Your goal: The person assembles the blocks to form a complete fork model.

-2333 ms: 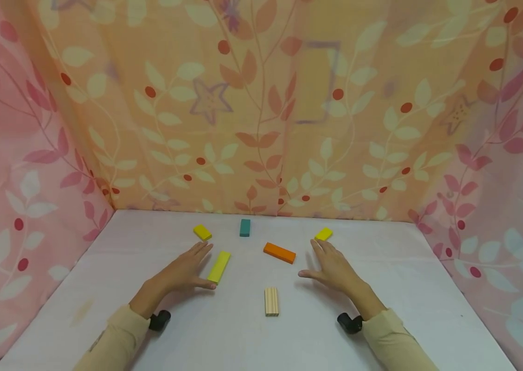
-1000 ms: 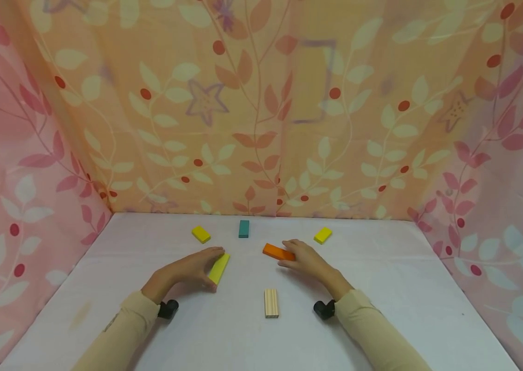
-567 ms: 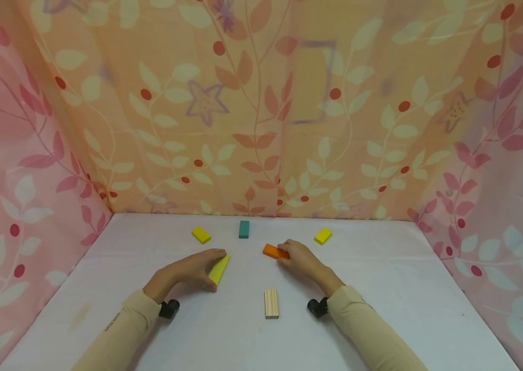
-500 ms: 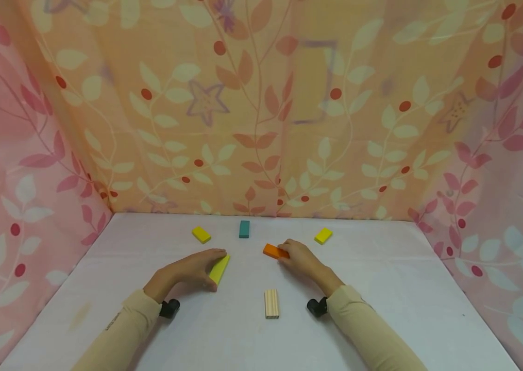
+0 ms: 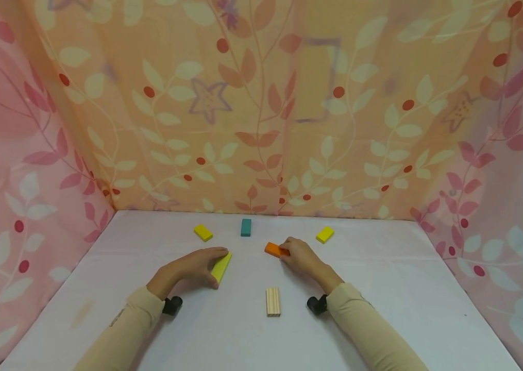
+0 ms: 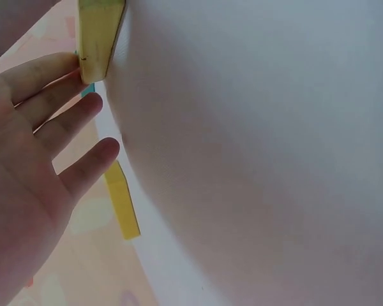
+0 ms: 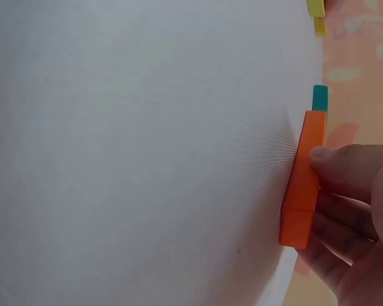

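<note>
Both hands on blocks. Left hand (image 5: 195, 265) spans the yellow-green block (image 5: 221, 268) lengthwise: wide grip, thumb at the near end, fingertips at the far end. Right hand (image 5: 302, 255) pinches the orange block (image 5: 272, 250) by its right end, narrow grip. Both blocks sit mid-worktop (image 5: 428, 288), either side of centre.

Progress, my read: grasping done, bringing anything together not. Nothing stacked. Four untouched: teal block (image 5: 246, 228) by the back edge, one yellow block (image 5: 203, 233) toward the back-left corner, second yellow block (image 5: 324, 235) toward the back-right, wood block (image 5: 272, 302) further forward (front edge out of frame).

Left wrist view shows the little finger (image 6: 89, 171) clear of the block; head view hides that. Right wrist view gives the orange block's full length, partly covered from above. Wood block: head view only. Left block lifted? Can't tell.
</note>
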A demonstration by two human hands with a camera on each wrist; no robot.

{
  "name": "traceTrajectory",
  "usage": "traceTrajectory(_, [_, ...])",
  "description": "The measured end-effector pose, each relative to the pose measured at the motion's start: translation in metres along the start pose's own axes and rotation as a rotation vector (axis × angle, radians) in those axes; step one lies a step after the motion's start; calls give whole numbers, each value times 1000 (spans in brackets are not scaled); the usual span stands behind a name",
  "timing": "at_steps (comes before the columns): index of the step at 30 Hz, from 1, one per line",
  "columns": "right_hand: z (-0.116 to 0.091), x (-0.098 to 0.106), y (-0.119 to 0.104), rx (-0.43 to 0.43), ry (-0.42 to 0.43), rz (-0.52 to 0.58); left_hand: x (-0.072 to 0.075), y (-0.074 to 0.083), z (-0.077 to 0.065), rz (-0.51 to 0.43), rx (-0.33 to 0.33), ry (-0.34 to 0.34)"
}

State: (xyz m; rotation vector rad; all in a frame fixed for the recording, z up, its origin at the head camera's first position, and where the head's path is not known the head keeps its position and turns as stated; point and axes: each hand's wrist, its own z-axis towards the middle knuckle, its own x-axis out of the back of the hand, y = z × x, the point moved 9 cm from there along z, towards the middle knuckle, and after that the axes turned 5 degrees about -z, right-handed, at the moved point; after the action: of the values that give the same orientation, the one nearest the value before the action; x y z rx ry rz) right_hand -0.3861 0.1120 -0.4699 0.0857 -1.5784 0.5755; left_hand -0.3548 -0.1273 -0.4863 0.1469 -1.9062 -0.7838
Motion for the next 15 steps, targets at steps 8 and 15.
traceTrajectory(8, [1, -2, -1, 5, -17, 29, 1, -1, -1, 11, 4, 0])
traceTrajectory(15, [6, -1, -3, 38, -30, 33, 2, 2, 0, 18, -13, 11])
